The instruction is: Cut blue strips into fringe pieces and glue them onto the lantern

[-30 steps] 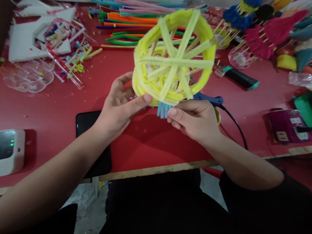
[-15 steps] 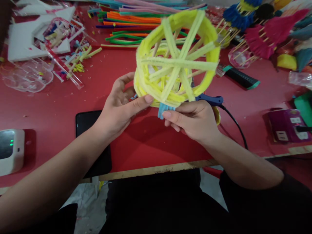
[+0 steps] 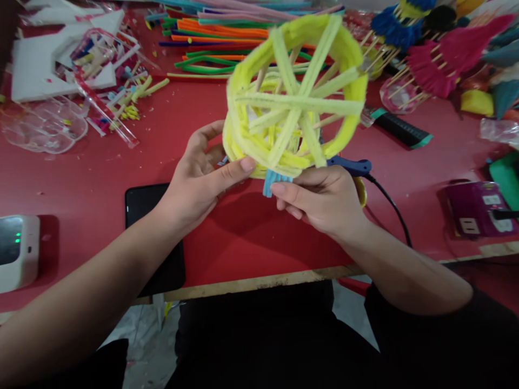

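Note:
A yellow pipe-cleaner wheel point(image 3: 298, 102), with pale crossing spokes and thin wooden sticks behind them, is held up above the red table. My left hand point(image 3: 203, 173) grips its lower left rim, thumb in front and fingers behind. At the lower edge, my right hand point(image 3: 324, 197) pinches beside a short light-blue ribbed piece point(image 3: 272, 182) that hangs from the rim. The fingers of both hands are partly hidden behind the work. Just behind my right hand lies a dark blue tool handle point(image 3: 349, 165) with a black cord; its front end is covered by the wheel.
Bundles of coloured pipe cleaners point(image 3: 227, 32) lie at the back. Scraps and white foam board point(image 3: 32, 70) fill the back left. A black phone point(image 3: 170, 265) lies under my left forearm. To the right are a black-and-green cutter point(image 3: 401, 128), a purple box point(image 3: 478, 208) and pink crafted figures point(image 3: 438, 62).
Almost nothing differs. The wheel has shifted very slightly to the right, and both hands keep their hold.

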Available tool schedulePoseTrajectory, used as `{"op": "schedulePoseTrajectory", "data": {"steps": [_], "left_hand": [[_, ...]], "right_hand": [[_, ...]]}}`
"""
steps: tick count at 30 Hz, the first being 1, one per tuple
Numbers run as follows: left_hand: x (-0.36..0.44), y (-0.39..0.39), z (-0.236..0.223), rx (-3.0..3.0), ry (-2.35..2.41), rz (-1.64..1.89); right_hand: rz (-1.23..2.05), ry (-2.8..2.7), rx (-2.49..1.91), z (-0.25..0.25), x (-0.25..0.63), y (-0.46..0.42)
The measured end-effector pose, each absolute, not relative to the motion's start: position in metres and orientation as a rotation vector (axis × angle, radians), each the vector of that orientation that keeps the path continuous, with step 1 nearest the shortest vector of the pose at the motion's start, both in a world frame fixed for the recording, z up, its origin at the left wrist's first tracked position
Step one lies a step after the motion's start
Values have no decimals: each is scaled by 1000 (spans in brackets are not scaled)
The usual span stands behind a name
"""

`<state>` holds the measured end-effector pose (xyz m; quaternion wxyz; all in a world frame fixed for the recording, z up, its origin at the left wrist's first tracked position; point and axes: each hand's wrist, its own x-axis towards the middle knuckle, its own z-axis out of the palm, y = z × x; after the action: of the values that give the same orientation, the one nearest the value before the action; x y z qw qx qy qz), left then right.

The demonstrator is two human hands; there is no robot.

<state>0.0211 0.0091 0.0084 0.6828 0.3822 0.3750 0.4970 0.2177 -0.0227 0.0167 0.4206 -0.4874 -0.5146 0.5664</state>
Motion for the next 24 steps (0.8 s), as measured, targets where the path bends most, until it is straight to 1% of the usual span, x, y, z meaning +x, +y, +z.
{"op": "schedulePoseTrajectory", "data": {"steps": [12, 24], "left_hand": [[22, 7, 11, 860, 858, 1106], [23, 5, 11, 815, 880, 1113]], "right_hand": [[1425, -1266, -1181, 16, 220, -25], [1231, -1332, -1232, 17, 220, -29]]}}
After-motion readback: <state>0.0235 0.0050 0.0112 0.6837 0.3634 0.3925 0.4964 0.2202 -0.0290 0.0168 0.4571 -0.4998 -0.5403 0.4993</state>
